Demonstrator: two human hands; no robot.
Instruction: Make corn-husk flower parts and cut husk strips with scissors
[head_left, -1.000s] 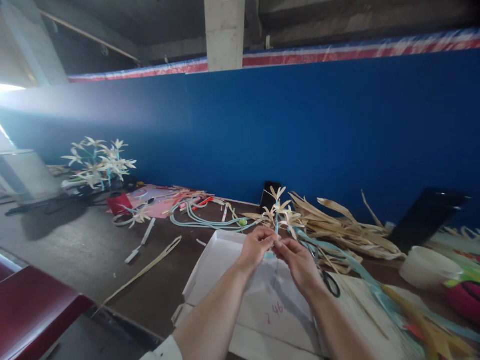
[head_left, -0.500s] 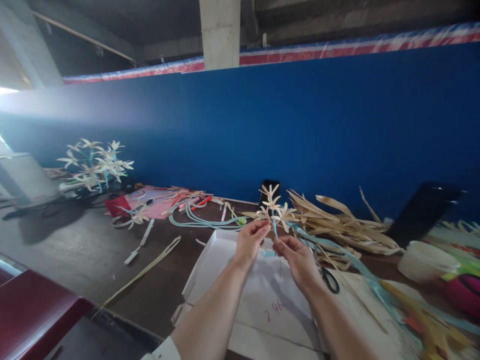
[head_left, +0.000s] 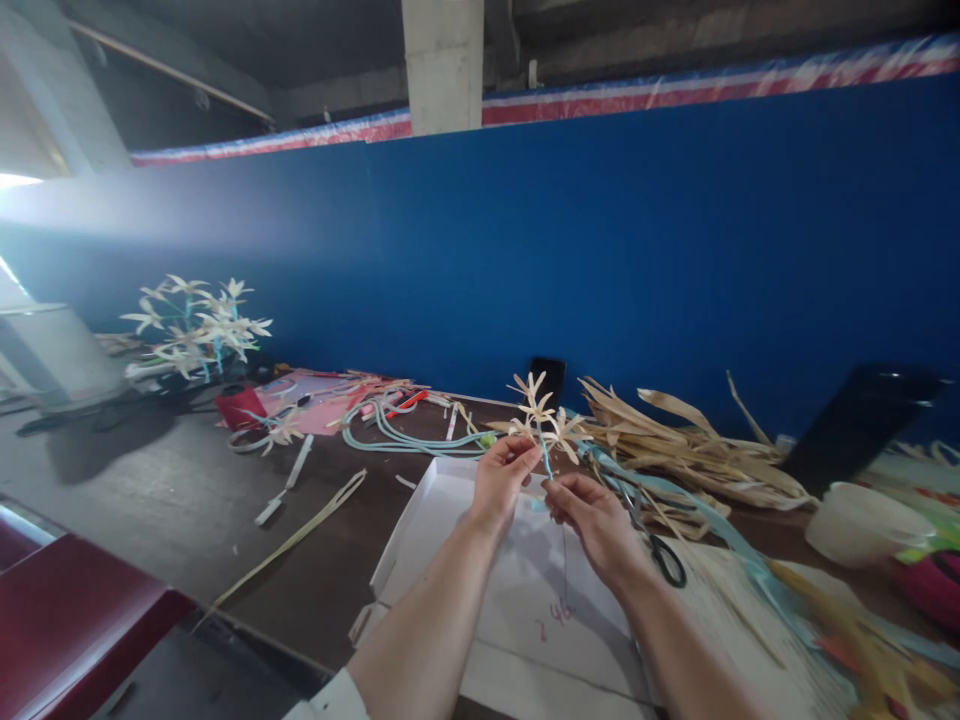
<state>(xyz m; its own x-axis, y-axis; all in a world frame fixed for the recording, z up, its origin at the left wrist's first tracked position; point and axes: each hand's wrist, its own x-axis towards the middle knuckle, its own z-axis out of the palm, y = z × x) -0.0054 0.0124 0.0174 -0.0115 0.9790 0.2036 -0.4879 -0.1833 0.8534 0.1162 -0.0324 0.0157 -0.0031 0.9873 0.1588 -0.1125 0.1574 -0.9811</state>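
while the flower sprig [head_left: 538, 410] stands above the right hand [head_left: 592, 515] pinching its stem [head_left: 547, 463], the left hand [head_left: 501, 482] angles inward, grip unclear.

cream petals [head_left: 537, 408], light-blue stem [head_left: 546, 460], deep-blue partition [head_left: 637, 250]

Cannot see the stem [head_left: 547, 464] behind the right hand [head_left: 591, 512]. Cannot follow the red surface [head_left: 82, 620] past the left edge. Cannot read the blurred sheet [head_left: 712, 592].

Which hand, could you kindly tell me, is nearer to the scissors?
The right hand: the scissors lie close by, on its right. The left hand is farther away, to the left of the blue stem.
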